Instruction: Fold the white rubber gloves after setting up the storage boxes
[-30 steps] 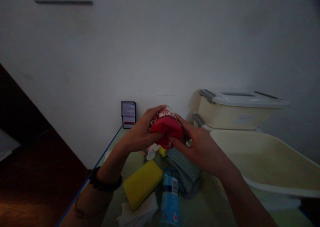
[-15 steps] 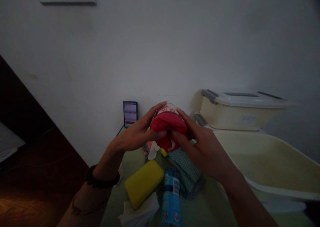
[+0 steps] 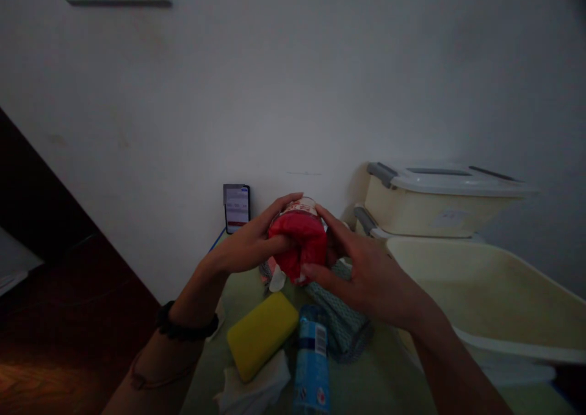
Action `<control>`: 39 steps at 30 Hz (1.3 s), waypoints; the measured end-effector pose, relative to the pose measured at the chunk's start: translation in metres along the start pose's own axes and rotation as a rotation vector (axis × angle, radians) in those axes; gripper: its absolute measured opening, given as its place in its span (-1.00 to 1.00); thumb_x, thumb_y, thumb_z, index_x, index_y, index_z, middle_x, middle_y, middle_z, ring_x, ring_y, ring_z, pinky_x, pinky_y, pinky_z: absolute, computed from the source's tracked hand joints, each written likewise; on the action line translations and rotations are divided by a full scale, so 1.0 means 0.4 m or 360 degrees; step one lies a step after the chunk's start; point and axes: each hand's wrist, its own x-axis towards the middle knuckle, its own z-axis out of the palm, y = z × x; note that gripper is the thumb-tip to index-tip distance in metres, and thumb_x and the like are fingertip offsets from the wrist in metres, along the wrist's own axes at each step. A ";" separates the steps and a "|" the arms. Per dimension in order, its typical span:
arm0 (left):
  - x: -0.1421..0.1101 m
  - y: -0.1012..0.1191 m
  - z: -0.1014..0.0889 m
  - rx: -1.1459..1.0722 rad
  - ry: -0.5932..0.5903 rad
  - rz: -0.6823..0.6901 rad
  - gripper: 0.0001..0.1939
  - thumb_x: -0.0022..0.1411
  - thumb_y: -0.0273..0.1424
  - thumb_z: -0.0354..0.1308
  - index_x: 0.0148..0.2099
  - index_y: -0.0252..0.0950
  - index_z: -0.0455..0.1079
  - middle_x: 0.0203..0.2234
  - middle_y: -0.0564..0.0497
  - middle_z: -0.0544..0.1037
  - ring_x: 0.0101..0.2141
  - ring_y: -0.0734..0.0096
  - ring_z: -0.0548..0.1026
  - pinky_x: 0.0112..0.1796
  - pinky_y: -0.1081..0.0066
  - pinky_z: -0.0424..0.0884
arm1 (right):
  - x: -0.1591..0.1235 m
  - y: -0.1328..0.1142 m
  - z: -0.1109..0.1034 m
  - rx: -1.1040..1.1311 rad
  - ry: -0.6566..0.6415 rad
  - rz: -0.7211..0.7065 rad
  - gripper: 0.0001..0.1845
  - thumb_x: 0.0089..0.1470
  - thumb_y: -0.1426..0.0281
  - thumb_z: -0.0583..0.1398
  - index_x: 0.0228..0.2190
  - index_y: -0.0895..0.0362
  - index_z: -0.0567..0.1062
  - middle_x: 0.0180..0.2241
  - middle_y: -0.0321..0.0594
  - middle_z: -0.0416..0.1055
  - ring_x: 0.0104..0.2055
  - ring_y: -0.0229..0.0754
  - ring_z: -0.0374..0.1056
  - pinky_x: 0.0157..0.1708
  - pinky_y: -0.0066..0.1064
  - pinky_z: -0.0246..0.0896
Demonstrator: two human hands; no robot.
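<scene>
Head view: from where I stand, the left hand (image 3: 256, 239) and right hand (image 3: 364, 268) grasp the red package (image 3: 300, 226) from opposite sides above the surface (image 3: 366, 381), presumably because it looks soft and needs steadying. The phone (image 3: 237, 209) stands upright near the wall (image 3: 293, 97), probably for easy reading.

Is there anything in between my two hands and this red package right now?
Nothing visible: your left hand and right hand both touch the red package directly, one at either side. The yellow sponge and blue bottle appear lower in the view, not in between.
</scene>
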 end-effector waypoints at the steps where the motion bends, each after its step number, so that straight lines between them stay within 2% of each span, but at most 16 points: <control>1: 0.000 0.000 0.000 0.0016 0.0006 0.0002 -0.23 0.10 -0.35 0.14 0.33 -0.30 -0.03 0.11 -0.17 0.35 -0.05 0.16 0.43 -0.09 0.26 0.38 | -0.002 0.003 0.000 0.0002 -0.0036 0.0008 -0.05 0.05 0.14 0.22 0.30 0.26 -0.06 -0.19 -0.03 0.49 -0.28 -0.10 0.40 -0.30 -0.29 0.34; 4: 0.001 -0.002 -0.002 0.0057 0.0031 -0.0002 -0.23 0.09 -0.38 0.15 0.32 -0.29 -0.02 0.12 -0.17 0.34 -0.09 0.21 0.44 -0.11 0.28 0.40 | -0.005 0.011 0.002 0.0021 -0.0108 0.0016 0.06 0.00 0.10 0.25 0.32 0.22 -0.16 -0.02 0.04 0.43 -0.16 -0.05 0.40 -0.20 -0.23 0.33; 7: 0.003 -0.002 -0.003 0.0090 0.0042 -0.0017 -0.23 0.10 -0.38 0.16 0.33 -0.28 -0.02 0.08 -0.16 0.37 -0.14 0.24 0.46 -0.16 0.29 0.42 | 0.000 0.013 0.006 0.0003 -0.0099 0.0016 0.05 0.01 0.15 0.25 0.32 0.24 -0.15 0.01 0.06 0.41 -0.15 -0.05 0.39 -0.17 -0.23 0.32; 10: 0.004 0.002 -0.001 0.0139 0.0076 -0.0050 -0.22 0.08 -0.40 0.17 0.32 -0.27 -0.01 0.09 -0.16 0.36 -0.12 0.23 0.44 -0.12 0.27 0.41 | 0.007 0.007 0.011 -0.0075 -0.0016 0.0025 -0.08 0.07 0.19 0.20 0.30 0.27 -0.07 -0.07 0.03 0.45 -0.24 -0.09 0.38 -0.22 -0.26 0.31; 14: 0.000 0.011 0.001 0.0108 0.0051 -0.0065 -0.22 0.10 -0.36 0.18 0.32 -0.28 -0.02 0.14 -0.18 0.32 -0.03 0.17 0.41 -0.03 0.23 0.35 | 0.009 -0.009 0.014 -0.0098 0.0054 0.0039 -0.17 0.11 0.20 0.16 0.28 0.28 0.00 -0.28 -0.09 0.49 -0.40 -0.15 0.34 -0.37 -0.32 0.28; 18: -0.007 0.022 -0.004 -0.0006 -0.0132 -0.0099 -0.09 0.12 -0.31 0.21 0.37 -0.24 -0.22 0.10 -0.16 0.37 -0.03 0.15 0.43 -0.04 0.21 0.38 | 0.004 -0.023 0.013 -0.0073 0.0147 0.0017 -0.21 0.11 0.25 0.16 0.27 0.28 0.05 -0.38 -0.16 0.48 -0.44 -0.19 0.33 -0.44 -0.37 0.25; 22: -0.011 0.025 -0.008 0.0105 -0.0223 -0.0127 0.02 0.10 -0.30 0.26 0.39 -0.20 -0.36 0.10 -0.16 0.37 -0.05 0.17 0.46 -0.07 0.22 0.41 | 0.003 -0.027 0.011 -0.0054 0.0231 0.0026 -0.25 0.10 0.29 0.16 0.25 0.31 0.09 -0.44 -0.20 0.47 -0.50 -0.21 0.32 -0.50 -0.40 0.22; 25: -0.009 0.022 -0.007 0.0126 -0.0171 -0.0081 -0.03 0.12 -0.33 0.24 0.39 -0.20 -0.31 0.10 -0.15 0.37 -0.05 0.20 0.46 -0.07 0.24 0.42 | 0.006 -0.021 0.011 -0.0017 0.0210 0.0010 -0.25 0.11 0.31 0.15 0.25 0.32 0.09 -0.36 -0.12 0.52 -0.46 -0.19 0.36 -0.47 -0.38 0.26; 30: -0.006 0.020 0.000 0.0111 -0.0026 -0.0056 -0.08 0.09 -0.34 0.27 0.38 -0.21 -0.15 0.15 -0.20 0.33 -0.05 0.17 0.47 -0.06 0.25 0.42 | 0.011 -0.004 0.010 0.0019 0.0150 -0.0033 -0.25 0.13 0.31 0.12 0.27 0.31 0.04 -0.04 0.06 0.47 -0.19 -0.06 0.43 -0.22 -0.24 0.34; 35: 0.000 0.022 0.004 0.0195 0.0122 -0.0039 -0.05 0.03 -0.35 0.27 0.38 -0.30 -0.12 0.14 -0.24 0.34 -0.10 0.14 0.48 -0.08 0.21 0.42 | 0.009 0.002 0.005 0.0065 0.0064 -0.0049 -0.22 0.15 0.31 0.11 0.29 0.31 -0.03 -0.06 0.05 0.48 -0.25 -0.07 0.44 -0.28 -0.28 0.36; 39: 0.005 0.022 0.003 0.0256 0.0132 -0.0021 -0.09 0.04 -0.34 0.22 0.37 -0.36 -0.09 0.13 -0.25 0.36 -0.10 0.12 0.47 -0.05 0.18 0.40 | 0.007 -0.002 0.008 0.0057 0.0058 -0.0017 -0.23 0.15 0.28 0.12 0.28 0.33 0.00 -0.06 0.07 0.48 -0.22 -0.05 0.44 -0.25 -0.24 0.36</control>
